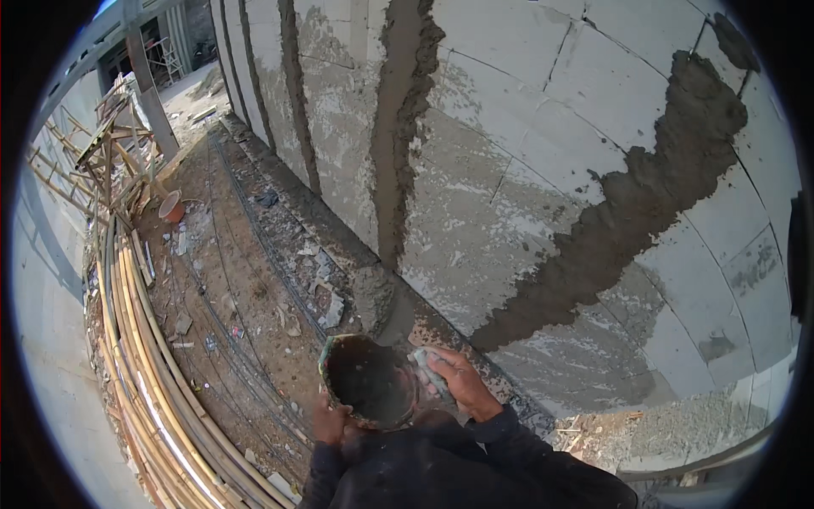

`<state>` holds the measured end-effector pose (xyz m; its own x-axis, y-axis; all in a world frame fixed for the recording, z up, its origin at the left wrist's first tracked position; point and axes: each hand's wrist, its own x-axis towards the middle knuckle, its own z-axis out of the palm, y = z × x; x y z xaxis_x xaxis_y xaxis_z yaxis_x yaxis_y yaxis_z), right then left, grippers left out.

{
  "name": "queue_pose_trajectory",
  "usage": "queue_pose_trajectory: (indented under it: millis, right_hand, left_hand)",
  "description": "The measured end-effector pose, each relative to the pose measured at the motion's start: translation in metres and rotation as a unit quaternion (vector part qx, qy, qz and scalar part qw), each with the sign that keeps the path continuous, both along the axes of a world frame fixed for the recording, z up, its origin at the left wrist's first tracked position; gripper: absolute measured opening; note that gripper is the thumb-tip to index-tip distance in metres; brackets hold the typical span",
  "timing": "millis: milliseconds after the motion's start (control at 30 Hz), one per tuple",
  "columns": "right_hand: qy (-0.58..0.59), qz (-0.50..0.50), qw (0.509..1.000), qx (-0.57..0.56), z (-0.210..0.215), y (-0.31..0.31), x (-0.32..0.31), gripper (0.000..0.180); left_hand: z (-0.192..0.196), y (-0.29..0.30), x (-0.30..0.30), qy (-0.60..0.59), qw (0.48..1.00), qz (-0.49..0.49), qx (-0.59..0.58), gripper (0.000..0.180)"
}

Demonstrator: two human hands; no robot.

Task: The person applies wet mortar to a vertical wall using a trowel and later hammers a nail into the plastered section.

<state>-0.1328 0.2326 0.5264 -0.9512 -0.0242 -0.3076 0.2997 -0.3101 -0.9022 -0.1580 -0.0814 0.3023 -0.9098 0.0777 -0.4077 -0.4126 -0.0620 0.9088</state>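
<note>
You have the bucket (343,341) at the near centre of the scene, in front of your body, its mouth facing up toward you and its far side close to the foot of the block wall (500,76). Your left hand (329,419) is closed on the near-left part of the rim, with the fingers curled over the edge. Your right hand (462,382) is gripping a pale grey-green piece (431,361) at the right edge of the bucket; whether that piece is a sponge, a rag or something harder cannot be told. The bucket interior is dark, and its fill level cannot be read. To the right, 1 broad slanting band of dark mortar (627,204) crosses the wall; farther left stands 1 upright band (397,127). Long poles (148,339) lie along the left, and an orange bucket (172,207) sits on the ground at far left. As to handling, the bucket's wall appears thin and is judged somewhat flexible, its rim crusted and rough; if it carries wet mix, expect weight low down and a tendency to tip toward an unsupported side. A hold at 2 opposite points of the rim, or 1 hand on the rim and 1 beneath, is judged soundest. The pale piece looks light, possibly soft and slippery if wet; grip it across its middle.
</note>
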Motion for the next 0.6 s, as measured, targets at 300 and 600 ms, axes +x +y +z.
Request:
queue_pose_trajectory:
  millis: [300,600]
  right_hand:
    - [0.484,-0.521,0.525,0.468,0.239,0.086,-0.069,0.046]
    - [0.356,-0.707,-0.080,0.606,0.356,0.220,-0.139,0.048]
  left_hand:
    - [-0.100,-0.042,-0.185,0.065,0.972,-0.201,-0.103,0.038]
    - [-0.051,-0.030,-0.305,0.139,0.901,-0.293,-0.290,0.041]
